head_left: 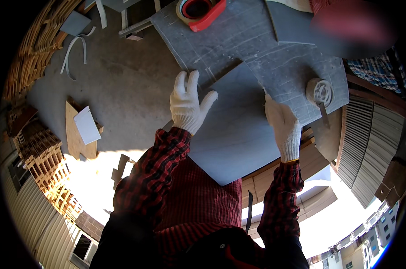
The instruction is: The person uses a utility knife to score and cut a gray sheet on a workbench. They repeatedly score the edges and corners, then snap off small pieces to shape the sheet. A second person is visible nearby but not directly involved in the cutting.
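Note:
A grey square panel (236, 130) lies at an angle on the worktable, its near corner reaching toward my body. My left hand (188, 103), in a white knit glove, is at the panel's left edge with thumb and fingers spread. At the right edge, my gloved right hand (283, 127) is closed. A small thin tip shows ahead of its fingers, along the panel's edge; what it belongs to is hidden in the glove. Right of that hand, a roll of tape (319, 92) sits on the table with a loose strip hanging down.
The scuffed grey tabletop (239, 38) carries a red tape dispenser (207, 15) at the far side. Another grey panel (290, 24) lies far right, near a blurred red shape and a person's plaid clothing (377, 71). Wooden pallets (41, 150) and boards stand left; cartons (310, 201) are at right.

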